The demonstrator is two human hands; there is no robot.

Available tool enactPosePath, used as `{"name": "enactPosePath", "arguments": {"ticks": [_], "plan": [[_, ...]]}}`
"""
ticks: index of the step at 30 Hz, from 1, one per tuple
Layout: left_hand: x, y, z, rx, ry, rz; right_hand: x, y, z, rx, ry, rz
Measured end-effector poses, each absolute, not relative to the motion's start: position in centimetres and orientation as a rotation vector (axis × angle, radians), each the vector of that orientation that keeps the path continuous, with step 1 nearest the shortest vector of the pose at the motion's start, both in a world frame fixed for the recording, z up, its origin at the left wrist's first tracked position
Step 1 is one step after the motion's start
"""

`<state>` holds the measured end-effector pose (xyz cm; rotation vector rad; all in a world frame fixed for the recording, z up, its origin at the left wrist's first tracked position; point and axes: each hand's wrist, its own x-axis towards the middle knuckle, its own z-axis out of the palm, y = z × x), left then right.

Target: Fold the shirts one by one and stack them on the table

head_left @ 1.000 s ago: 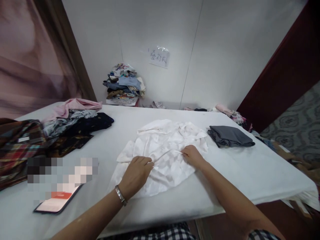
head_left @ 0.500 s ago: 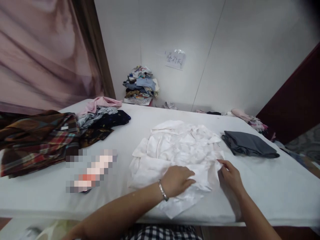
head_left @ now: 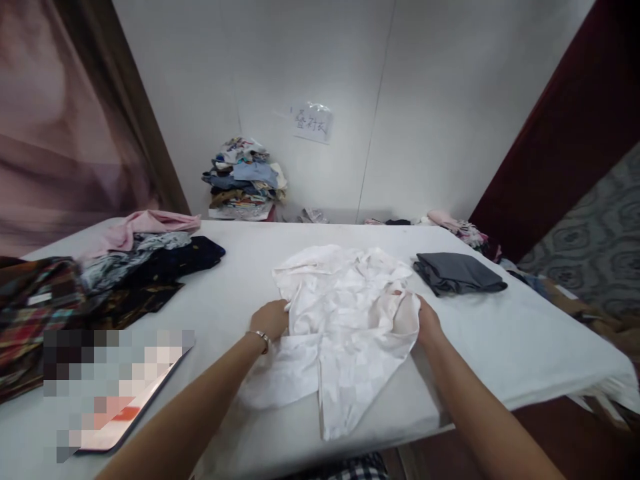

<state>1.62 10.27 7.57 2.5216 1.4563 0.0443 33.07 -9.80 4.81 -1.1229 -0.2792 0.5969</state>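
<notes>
Pinching the white garment (head_left: 345,360) at either side, left hand (head_left: 270,321) and right hand (head_left: 429,321) each have a closed grip, seemingly because something so limp needs both.

i wear a narrow, shiny silver bracelet (head_left: 261,338) around my left wrist; my forearms (head_left: 205,393) are bare, and my clothing (head_left: 357,465) below is black-and-white checked.
</notes>
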Motion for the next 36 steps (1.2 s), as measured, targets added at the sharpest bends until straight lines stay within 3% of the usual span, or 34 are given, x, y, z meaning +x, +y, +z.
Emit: {"name": "enactPosePath", "arguments": {"ticks": [7,10,15,20,24,31,36], "plan": [[-2.5,20.1,17.5,2.594,1.865,0.323,31.5,-11.0,5.9,-1.042,-0.168,0.656],[-3.7,23.1,19.3,2.562,1.943,0.329,29.9,-11.5,5.5,-1.152,-0.228,0.724],[-2.4,19.3,14.2,2.849,1.515,0.415,29.1,-12.3,5.3,-1.283,-0.443,0.735],[-2.5,11.8,8.4,2.908,1.042,0.216,30.9,-12.2,6.5,-1.489,-0.73,0.614],[-4.3,10.6,6.8,2.79,1.242,-0.013,30.5,-11.9,7.9,-1.785,-0.949,0.575],[-4.9,11.7,6.3,2.845,1.363,0.032,25.4,-14.4,6.3,-2.01,-1.767,0.562],[-4.7,11.1,7.8,2.857,1.435,0.129,27.4,-14.9,4.3,-2.05,-1.604,0.38]]}}
